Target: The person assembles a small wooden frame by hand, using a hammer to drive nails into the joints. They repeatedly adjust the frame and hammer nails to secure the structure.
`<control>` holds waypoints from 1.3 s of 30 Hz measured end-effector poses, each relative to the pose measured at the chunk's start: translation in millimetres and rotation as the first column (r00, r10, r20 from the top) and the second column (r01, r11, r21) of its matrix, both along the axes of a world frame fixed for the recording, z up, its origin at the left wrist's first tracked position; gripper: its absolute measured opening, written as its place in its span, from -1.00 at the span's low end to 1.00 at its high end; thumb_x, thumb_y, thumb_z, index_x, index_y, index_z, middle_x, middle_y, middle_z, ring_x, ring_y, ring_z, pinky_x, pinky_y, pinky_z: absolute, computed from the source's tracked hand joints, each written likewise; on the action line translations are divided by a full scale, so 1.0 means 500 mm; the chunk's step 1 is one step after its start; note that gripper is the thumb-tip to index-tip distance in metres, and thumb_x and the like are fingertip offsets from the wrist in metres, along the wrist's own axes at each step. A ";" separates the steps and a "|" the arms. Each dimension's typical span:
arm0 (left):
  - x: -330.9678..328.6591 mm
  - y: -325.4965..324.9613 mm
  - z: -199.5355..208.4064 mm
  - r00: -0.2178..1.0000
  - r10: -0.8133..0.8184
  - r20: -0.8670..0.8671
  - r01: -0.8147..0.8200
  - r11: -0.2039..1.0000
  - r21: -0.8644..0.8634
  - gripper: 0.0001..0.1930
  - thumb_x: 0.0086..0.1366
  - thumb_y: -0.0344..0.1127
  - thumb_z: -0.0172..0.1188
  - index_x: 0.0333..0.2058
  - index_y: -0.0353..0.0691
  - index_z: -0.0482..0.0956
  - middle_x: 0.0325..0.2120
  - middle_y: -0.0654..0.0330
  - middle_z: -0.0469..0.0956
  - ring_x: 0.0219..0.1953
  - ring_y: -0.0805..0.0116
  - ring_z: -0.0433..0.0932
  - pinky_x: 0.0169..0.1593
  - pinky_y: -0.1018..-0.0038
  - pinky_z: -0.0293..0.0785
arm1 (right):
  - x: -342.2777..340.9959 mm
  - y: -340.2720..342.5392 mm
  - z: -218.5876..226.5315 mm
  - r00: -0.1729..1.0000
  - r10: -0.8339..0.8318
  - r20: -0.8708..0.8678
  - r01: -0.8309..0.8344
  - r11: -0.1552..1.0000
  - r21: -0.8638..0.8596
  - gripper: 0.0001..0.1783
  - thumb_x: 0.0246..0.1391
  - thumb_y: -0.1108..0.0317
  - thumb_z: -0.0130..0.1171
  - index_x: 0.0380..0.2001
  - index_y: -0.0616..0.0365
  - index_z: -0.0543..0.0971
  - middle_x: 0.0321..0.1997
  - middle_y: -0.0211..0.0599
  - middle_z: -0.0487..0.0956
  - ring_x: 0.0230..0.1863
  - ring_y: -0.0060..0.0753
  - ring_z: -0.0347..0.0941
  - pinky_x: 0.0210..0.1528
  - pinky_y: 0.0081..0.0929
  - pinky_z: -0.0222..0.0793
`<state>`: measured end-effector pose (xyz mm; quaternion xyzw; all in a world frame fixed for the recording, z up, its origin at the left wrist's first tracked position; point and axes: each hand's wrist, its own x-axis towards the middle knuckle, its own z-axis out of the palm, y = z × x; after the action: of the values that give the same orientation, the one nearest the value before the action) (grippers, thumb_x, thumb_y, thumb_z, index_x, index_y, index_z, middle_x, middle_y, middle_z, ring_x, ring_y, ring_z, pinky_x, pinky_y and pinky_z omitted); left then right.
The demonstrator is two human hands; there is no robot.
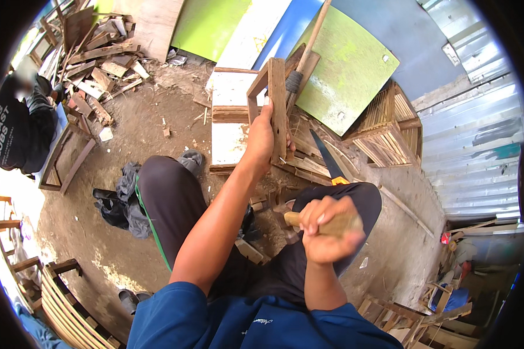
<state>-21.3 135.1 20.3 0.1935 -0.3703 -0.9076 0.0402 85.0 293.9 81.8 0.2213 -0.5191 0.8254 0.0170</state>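
My left hand (pixel 262 138) grips a rectangular wooden frame (pixel 278 87) made of brown slats, held up ahead of me. My right hand (pixel 329 232) is closed around a short, thick wooden piece (pixel 293 219) above my right thigh, slightly blurred. One rounded end of this piece sticks out to the left. My fingers cover much of the rest, so I cannot tell its exact kind. The two hands are apart. A handsaw (pixel 329 157) with a dark blade and orange handle (pixel 339 181) rests by my right knee. Behind the frame stands a wooden pole with dark wrapping (pixel 294 81).
Scrap wood (pixel 102 64) is heaped at the far left. A person in dark clothes (pixel 23 125) is at the left edge, near another wooden frame (pixel 75 154). Slatted wooden crates (pixel 390 142) stand at the right by a corrugated metal wall (pixel 471 145). Black plastic bags (pixel 131 203) lie beside my left knee.
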 end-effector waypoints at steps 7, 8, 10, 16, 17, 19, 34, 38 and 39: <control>0.006 0.007 0.007 0.999 -0.031 0.028 0.032 0.999 -0.028 -0.31 0.59 0.29 -0.31 -0.40 -0.25 0.43 -0.70 0.16 0.34 -0.64 0.24 0.39 -0.44 0.28 0.45 | -0.073 -0.031 0.093 0.986 -0.122 0.112 0.109 0.988 0.113 -0.30 0.41 -0.30 0.03 -0.47 0.18 0.33 -0.71 -0.34 0.29 -0.74 -0.59 0.16 -0.66 -0.56 0.15; 0.004 0.006 0.007 0.998 -0.042 0.036 0.043 0.999 -0.027 -0.31 0.59 0.29 -0.31 -0.40 -0.25 0.43 -0.70 0.16 0.34 -0.64 0.23 0.39 -0.44 0.28 0.45 | -0.085 -0.040 0.108 0.981 -0.155 0.115 0.136 0.978 0.161 -0.30 0.42 -0.32 -0.02 -0.47 0.15 0.32 -0.72 -0.37 0.26 -0.76 -0.60 0.13 -0.69 -0.57 0.12; 0.003 0.007 0.007 0.999 -0.027 0.026 0.028 0.999 -0.033 -0.31 0.58 0.29 -0.31 -0.40 -0.25 0.43 -0.69 0.15 0.34 -0.64 0.23 0.40 -0.44 0.29 0.44 | -0.107 -0.060 0.136 0.972 -0.207 0.115 0.173 0.953 0.249 -0.31 0.45 -0.34 -0.13 -0.47 0.09 0.31 -0.74 -0.43 0.21 -0.80 -0.61 0.06 -0.74 -0.58 0.04; 0.005 0.006 0.008 0.999 -0.012 0.044 0.015 0.998 -0.061 -0.33 0.60 0.27 -0.30 -0.33 -0.26 0.49 -0.66 0.15 0.42 -0.64 0.25 0.47 -0.48 0.31 0.46 | -0.164 -0.099 0.181 0.975 -0.116 0.192 0.035 0.924 0.381 -0.34 0.45 -0.28 -0.02 -0.53 0.05 0.31 -0.75 -0.44 0.20 -0.81 -0.63 0.08 -0.74 -0.58 0.05; 0.005 0.006 0.009 0.999 -0.016 0.051 0.019 0.997 -0.073 -0.33 0.60 0.26 -0.30 -0.31 -0.26 0.50 -0.66 0.15 0.45 -0.65 0.24 0.50 -0.50 0.32 0.48 | -0.168 -0.107 0.181 0.978 -0.092 0.190 0.012 0.923 0.385 -0.33 0.45 -0.29 -0.02 -0.54 0.05 0.31 -0.76 -0.44 0.20 -0.81 -0.63 0.08 -0.74 -0.58 0.05; 0.005 0.007 0.010 0.997 0.000 0.077 0.004 0.999 -0.050 -0.33 0.60 0.26 -0.28 -0.29 -0.27 0.51 -0.65 0.16 0.46 -0.65 0.25 0.51 -0.52 0.33 0.49 | -0.173 -0.118 0.184 0.968 -0.115 0.224 0.017 0.917 0.398 -0.34 0.44 -0.29 -0.01 -0.54 0.04 0.32 -0.76 -0.44 0.21 -0.82 -0.61 0.07 -0.73 -0.57 0.06; -0.001 0.005 -0.011 0.999 -0.054 0.007 0.054 0.999 -0.009 -0.41 0.60 0.20 -0.24 -0.21 -0.27 0.47 -0.63 0.10 0.44 -0.60 0.21 0.47 -0.46 0.27 0.51 | -0.121 -0.059 0.108 1.000 -0.025 0.006 0.025 0.994 -0.104 -0.26 0.41 -0.38 -0.33 -0.53 0.07 0.34 -0.78 -0.38 0.21 -0.81 -0.50 0.06 -0.73 -0.47 0.10; -0.005 0.012 -0.009 0.999 -0.047 0.007 0.047 0.998 -0.053 -0.40 0.60 0.19 -0.26 -0.24 -0.28 0.48 -0.65 0.11 0.40 -0.61 0.22 0.45 -0.44 0.26 0.51 | -0.085 -0.029 0.066 0.991 -0.061 -0.122 0.044 0.990 -0.138 -0.24 0.37 -0.40 -0.31 -0.48 0.12 0.34 -0.75 -0.31 0.24 -0.78 -0.43 0.08 -0.67 -0.40 0.16; -0.007 0.012 -0.009 0.998 -0.057 0.014 0.057 0.996 -0.069 -0.40 0.60 0.18 -0.26 -0.25 -0.28 0.48 -0.65 0.12 0.40 -0.61 0.22 0.45 -0.43 0.26 0.52 | -0.074 -0.023 0.059 0.988 -0.058 -0.143 0.036 0.988 -0.149 -0.24 0.36 -0.41 -0.27 -0.47 0.14 0.34 -0.73 -0.29 0.26 -0.76 -0.41 0.11 -0.63 -0.37 0.18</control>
<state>-24.6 141.0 15.8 0.1869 -0.4070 -0.8939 0.0187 48.0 282.3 111.2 0.2673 -0.4596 0.8420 0.0909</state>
